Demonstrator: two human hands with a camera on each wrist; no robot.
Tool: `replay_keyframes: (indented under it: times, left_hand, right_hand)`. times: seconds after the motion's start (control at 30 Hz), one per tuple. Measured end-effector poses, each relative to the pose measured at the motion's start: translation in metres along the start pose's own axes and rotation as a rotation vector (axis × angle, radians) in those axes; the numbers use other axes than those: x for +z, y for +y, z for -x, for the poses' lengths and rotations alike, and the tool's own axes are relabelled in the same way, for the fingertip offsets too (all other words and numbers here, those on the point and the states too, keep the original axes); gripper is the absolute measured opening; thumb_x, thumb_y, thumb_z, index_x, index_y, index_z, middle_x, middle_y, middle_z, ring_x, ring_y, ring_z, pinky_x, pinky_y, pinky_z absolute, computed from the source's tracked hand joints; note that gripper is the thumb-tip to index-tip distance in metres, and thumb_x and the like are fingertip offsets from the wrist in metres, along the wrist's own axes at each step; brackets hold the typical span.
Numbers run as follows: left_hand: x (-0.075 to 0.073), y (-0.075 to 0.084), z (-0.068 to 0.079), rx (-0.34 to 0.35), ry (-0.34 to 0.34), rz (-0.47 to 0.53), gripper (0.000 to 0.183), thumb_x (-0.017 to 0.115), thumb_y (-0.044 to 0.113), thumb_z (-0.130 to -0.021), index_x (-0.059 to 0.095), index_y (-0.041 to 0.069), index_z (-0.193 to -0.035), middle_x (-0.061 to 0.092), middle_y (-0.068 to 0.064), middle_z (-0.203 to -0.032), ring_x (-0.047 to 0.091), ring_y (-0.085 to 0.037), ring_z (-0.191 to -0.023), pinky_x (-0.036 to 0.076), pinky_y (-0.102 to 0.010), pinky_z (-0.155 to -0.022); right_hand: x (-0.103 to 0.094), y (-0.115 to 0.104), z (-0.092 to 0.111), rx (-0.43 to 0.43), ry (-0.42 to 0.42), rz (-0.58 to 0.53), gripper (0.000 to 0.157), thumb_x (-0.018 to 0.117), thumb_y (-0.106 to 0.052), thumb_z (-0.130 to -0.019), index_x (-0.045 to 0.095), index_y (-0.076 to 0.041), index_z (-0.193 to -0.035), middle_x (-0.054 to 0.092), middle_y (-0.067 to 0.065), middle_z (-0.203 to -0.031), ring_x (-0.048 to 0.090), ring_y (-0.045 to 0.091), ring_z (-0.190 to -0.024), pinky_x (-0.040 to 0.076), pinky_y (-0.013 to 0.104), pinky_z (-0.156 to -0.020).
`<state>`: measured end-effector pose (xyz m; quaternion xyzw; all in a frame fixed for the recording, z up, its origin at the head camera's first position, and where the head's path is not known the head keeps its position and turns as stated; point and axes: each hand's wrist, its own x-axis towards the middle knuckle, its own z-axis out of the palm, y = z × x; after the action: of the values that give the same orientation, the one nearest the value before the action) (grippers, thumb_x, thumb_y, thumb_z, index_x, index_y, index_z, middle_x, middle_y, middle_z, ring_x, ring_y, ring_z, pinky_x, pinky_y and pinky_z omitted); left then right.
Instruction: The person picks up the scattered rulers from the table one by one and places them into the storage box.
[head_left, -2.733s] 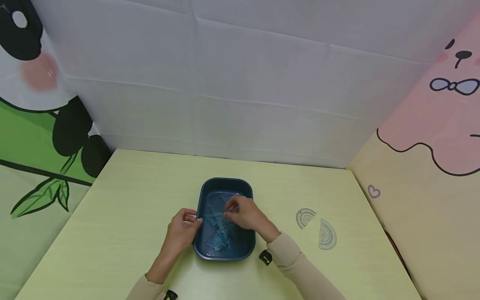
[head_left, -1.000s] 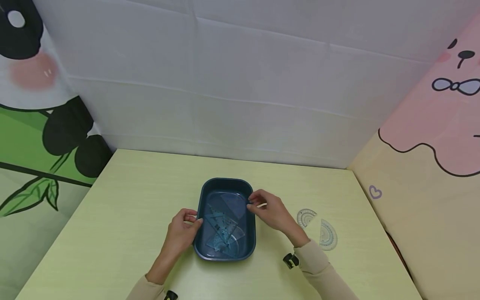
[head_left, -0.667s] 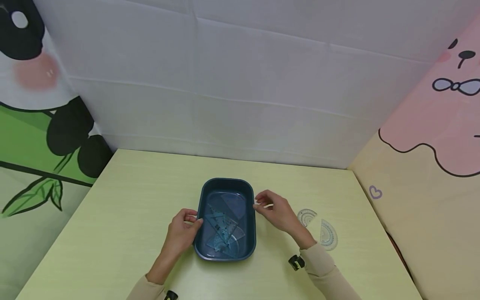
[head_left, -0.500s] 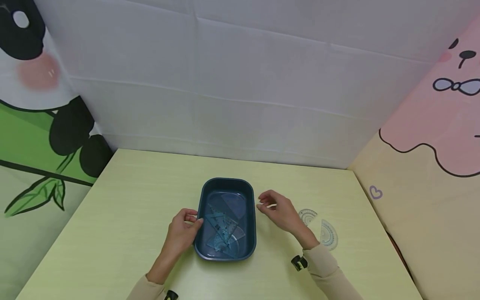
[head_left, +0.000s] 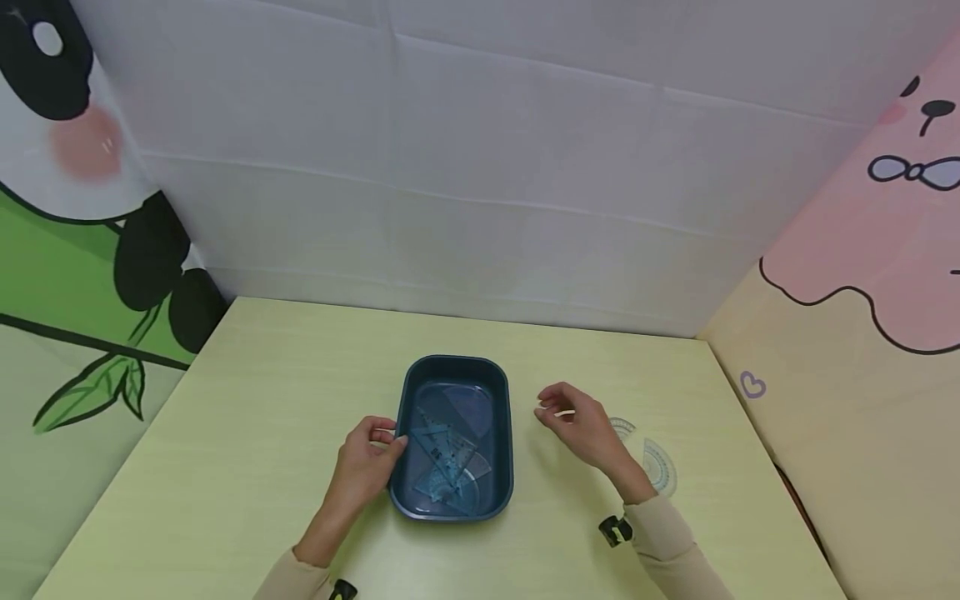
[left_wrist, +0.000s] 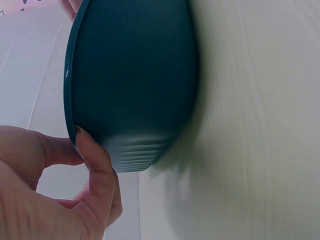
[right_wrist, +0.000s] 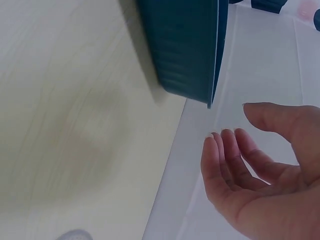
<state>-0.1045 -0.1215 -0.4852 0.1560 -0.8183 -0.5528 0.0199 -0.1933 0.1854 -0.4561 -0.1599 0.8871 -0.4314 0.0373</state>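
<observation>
A dark blue plastic tray [head_left: 504, 475] stands on the table, holding clear set squares [head_left: 441, 448] and a protractor [head_left: 471, 492] that overlap near its front. My left hand [head_left: 358, 467] grips the tray's left rim; in the left wrist view its thumb and fingers pinch the edge of the tray wall [left_wrist: 135, 75]. To the right of the tray hovers my right hand [head_left: 585, 429], fingers loosely bent and holding nothing. The right wrist view shows its thumb apart from the fingertips, close below the tray's corner [right_wrist: 185, 60].
Two clear protractors lie on the table at the right: a half-circle one [head_left: 660, 467] and another [head_left: 621, 427] partly hidden behind the right hand. The pale wooden table [head_left: 285, 375] meets a white cloth backdrop [head_left: 450, 208] at the back.
My right hand was inside the tray among the clear pieces; it has come out over the right rim and moved rightward. A protractor now shows at the tray's front. The left hand stays put.
</observation>
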Motion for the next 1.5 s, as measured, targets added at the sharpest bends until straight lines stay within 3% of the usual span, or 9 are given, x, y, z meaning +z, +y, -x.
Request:
replay_keyframes:
  times: [0.67, 1.0, 1.5]
  left_hand:
    - [0.001, -0.001, 0.001, 0.006, 0.016, 0.000, 0.027, 0.068, 0.009, -0.096, 0.060, -0.005, -0.117, 0.061, -0.015, -0.096, 0.058, -0.023, -0.077, 0.047, -0.032, -0.065]
    - [0.001, -0.002, 0.001, 0.010, 0.026, 0.004, 0.027, 0.070, 0.010, -0.094, 0.062, -0.004, -0.115, 0.062, -0.013, -0.094, 0.060, -0.023, -0.078, 0.048, -0.032, -0.066]
    - [0.001, 0.000, 0.001, 0.012, 0.014, -0.005, 0.029, 0.069, 0.012, -0.097, 0.060, -0.005, -0.117, 0.062, -0.014, -0.095, 0.059, -0.023, -0.079, 0.047, -0.033, -0.066]
  right_hand:
    - [-0.034, 0.044, 0.019, 0.031, 0.088, 0.069, 0.021, 0.071, -0.006, -0.096, 0.066, 0.000, -0.116, 0.069, 0.011, -0.105, 0.067, 0.026, -0.100, 0.055, 0.039, -0.089]
    - [-0.049, 0.064, 0.024, 0.063, 0.080, 0.090, 0.025, 0.066, -0.003, -0.098, 0.062, 0.005, -0.122, 0.067, 0.022, -0.114, 0.065, 0.032, -0.106, 0.054, 0.043, -0.093]
    - [-0.062, 0.093, 0.029, 0.116, 0.046, 0.134, 0.033, 0.062, 0.004, -0.095, 0.059, 0.008, -0.128, 0.062, 0.028, -0.126, 0.060, 0.043, -0.117, 0.050, 0.052, -0.099]
